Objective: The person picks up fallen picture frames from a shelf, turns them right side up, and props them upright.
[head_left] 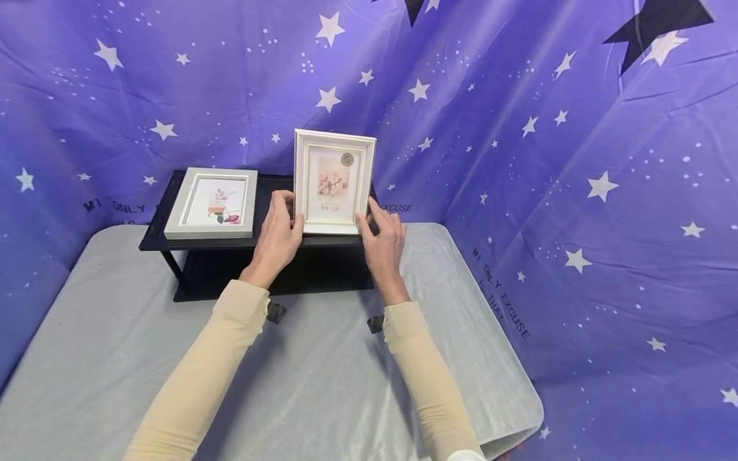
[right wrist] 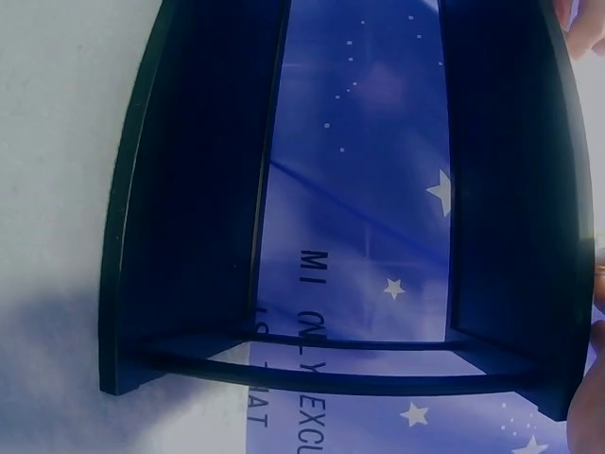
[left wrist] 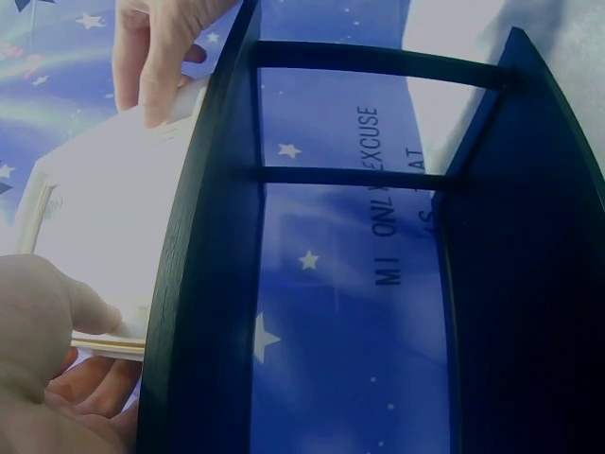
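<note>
The white frame (head_left: 334, 182) is held upright at the right part of the shelf's (head_left: 272, 187) top tier, close to its front edge; whether the base touches the shelf cannot be told. Its lower left side is clasped in the grip of the left hand (head_left: 278, 227), its lower right side in that of the right hand (head_left: 384, 240). A grey frame (head_left: 211, 203) is laid flat at the tier's left end. The shelf is set along the counter's (head_left: 317, 371) back edge, before a starry curtain (head_left: 519, 160).
</note>
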